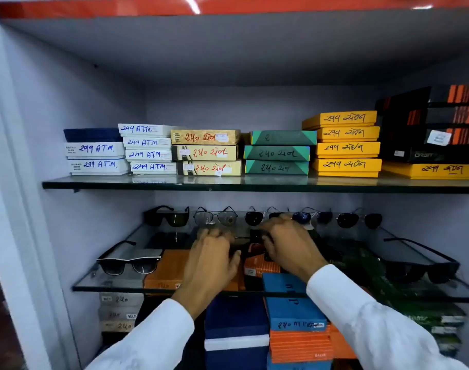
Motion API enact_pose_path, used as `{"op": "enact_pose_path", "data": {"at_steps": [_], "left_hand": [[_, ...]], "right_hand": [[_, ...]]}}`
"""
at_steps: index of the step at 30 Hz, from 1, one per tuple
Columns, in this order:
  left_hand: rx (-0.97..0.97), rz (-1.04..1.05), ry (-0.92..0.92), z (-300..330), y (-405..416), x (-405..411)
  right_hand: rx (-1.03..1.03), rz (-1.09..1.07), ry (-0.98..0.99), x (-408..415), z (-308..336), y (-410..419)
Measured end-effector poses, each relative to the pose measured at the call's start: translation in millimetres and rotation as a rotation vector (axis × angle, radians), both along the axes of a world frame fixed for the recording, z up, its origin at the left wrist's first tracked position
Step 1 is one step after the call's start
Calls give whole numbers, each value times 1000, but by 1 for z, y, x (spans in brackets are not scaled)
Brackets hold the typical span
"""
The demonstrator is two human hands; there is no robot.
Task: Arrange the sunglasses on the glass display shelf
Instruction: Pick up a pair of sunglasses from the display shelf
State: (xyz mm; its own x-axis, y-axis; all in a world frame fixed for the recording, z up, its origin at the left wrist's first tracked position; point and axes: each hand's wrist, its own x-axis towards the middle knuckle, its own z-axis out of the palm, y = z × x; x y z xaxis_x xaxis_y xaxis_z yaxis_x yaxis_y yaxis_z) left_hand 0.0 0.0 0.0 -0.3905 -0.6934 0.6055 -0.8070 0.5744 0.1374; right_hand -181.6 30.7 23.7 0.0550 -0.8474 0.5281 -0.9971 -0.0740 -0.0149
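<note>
This is an eyewear shop's display cabinet. Stacked boxes (206, 152) with handwritten prices fill the upper glass shelf (254, 186) at 12 o'clock. Sunglasses (359, 219) line the back of the lower shelf (108, 285), with more boxes beneath at 6 o'clock.

Upper shelf boxes: white (148, 142) 6, navy (92, 135) 1, cream (206, 152) 3, green (277, 153) 3, yellow (347, 148) 5. Sunglasses (129, 264) visible on the lower glass shelf (116, 288): 7 pairs.

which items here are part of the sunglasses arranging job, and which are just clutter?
Job:
left hand
right hand
dark pair between the hands, grip unclear
back row of sunglasses
white-rimmed sunglasses
black sunglasses at right
glass display shelf

Lying about:
yellow boxes
green boxes
white boxes
blue box below
</note>
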Motion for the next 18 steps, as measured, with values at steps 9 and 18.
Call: {"op": "enact_pose_path", "data": {"at_steps": [9, 18], "left_hand": [[153, 15, -24, -6, -28, -18], [-60, -82, 188, 17, -19, 33]], "right_hand": [[206, -118, 208, 3, -5, -30], [-210, 94, -259, 24, 10, -18]]}}
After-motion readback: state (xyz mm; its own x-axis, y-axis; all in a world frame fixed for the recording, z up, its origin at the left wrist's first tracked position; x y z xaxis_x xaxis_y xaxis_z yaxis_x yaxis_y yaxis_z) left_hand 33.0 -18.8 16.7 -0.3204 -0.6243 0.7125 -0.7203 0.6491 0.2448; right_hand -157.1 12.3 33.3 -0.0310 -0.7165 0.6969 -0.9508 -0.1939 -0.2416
